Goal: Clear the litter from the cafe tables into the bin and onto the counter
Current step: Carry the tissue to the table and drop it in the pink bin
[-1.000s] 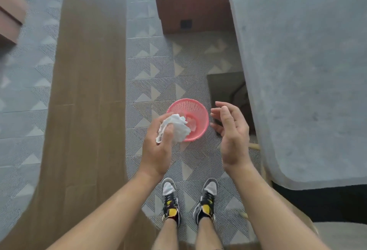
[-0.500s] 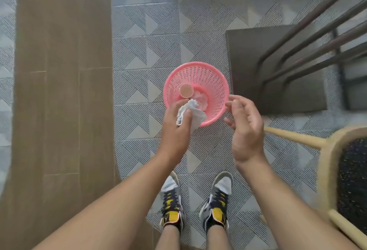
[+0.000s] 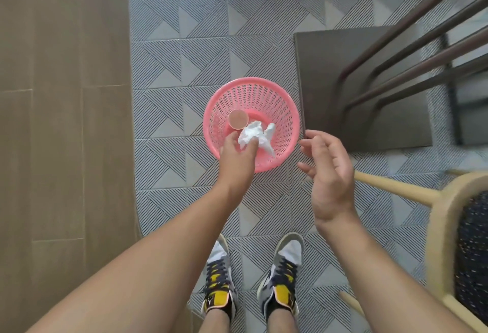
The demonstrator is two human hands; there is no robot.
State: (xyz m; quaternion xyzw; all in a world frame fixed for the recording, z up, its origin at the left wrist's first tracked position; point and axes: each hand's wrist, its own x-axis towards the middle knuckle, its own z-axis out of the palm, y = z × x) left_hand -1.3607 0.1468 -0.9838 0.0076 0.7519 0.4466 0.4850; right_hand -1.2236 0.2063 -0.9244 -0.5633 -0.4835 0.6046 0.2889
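While the left hand (image 3: pixel 237 159) pinched a crumpled white tissue (image 3: pixel 254 134) between thumb and fingers, the wad hung over the open mouth of the pink mesh bin (image 3: pixel 266 97), above its near half. Inside the bin, toward its left wall, lay a small round brown cup (image 3: pixel 238 119), just beside the tissue. The right hand (image 3: pixel 331 174) was held just right of the bin's rim, fingers loosely curved and holding nothing. A dark square table base (image 3: pixel 343 89) lay just beside the bin's right edge; whether the two touched could not be told. A pale wooden chair (image 3: pixel 446 216) stood well to the bin's right.
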